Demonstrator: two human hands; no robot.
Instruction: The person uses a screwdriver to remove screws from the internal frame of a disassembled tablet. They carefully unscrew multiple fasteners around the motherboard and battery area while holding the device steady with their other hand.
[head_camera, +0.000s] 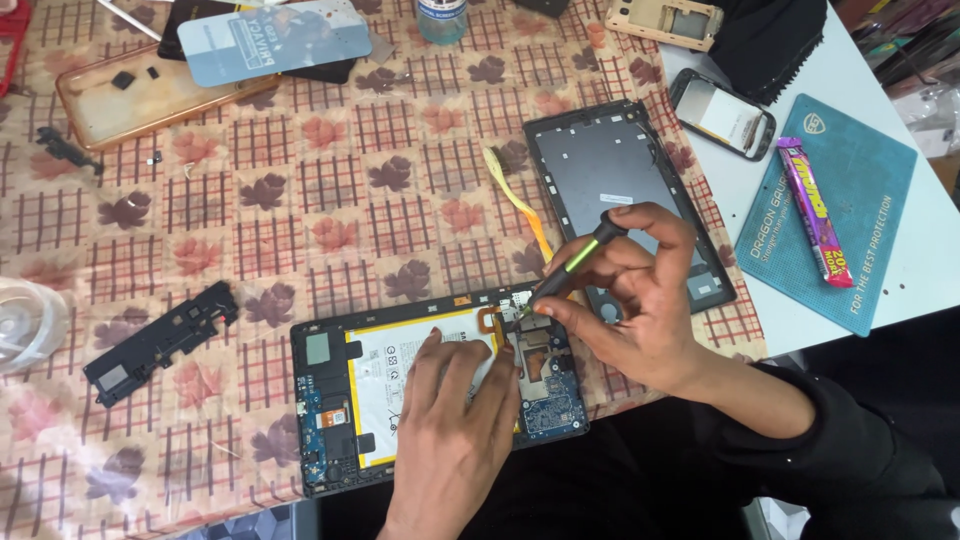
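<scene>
An opened tablet (335, 400) lies near the table's front edge, its white battery and blue circuit boards exposed. My left hand (455, 425) rests flat on the battery, fingers spread, holding the tablet down. My right hand (640, 300) grips a black and green screwdriver (580, 255) whose tip touches the tablet's upper right part, near an orange flex cable. The tablet's dark back cover (610, 170) lies just behind my right hand.
A black plastic frame piece (160, 340) lies at the left. A yellow pry strip (515, 195) sits beside the back cover. Farther back are a clear phone case (130, 95), a screen protector package (275, 40) and a bottle (440, 20). Right: a small phone (722, 113), a teal mat (830, 205) and a candy bar (815, 210).
</scene>
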